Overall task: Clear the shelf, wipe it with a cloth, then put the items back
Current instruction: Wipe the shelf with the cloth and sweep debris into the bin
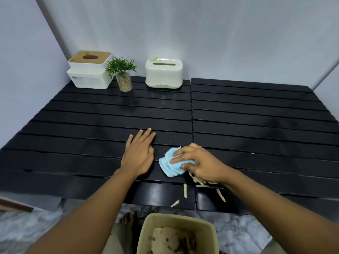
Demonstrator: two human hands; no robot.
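A black slatted shelf [95,125] fills the view. My right hand [200,163] grips a folded light blue cloth [169,165] and presses it on the shelf near the front edge. Several pale scraps [185,190] lie beside and just under that hand, some at the shelf's lip. My left hand [139,154] rests flat on the slats left of the cloth, fingers straight. At the back left stand a white tissue box with a wooden lid [89,70], a small potted plant in a glass [122,74] and a white and green tissue box [164,73].
An olive bin [145,233] with scraps inside stands on the marble floor below the shelf's front edge. A bare foot [128,218] shows beside it. Pale walls close the shelf at the left, back and right. The right half of the shelf bears nothing.
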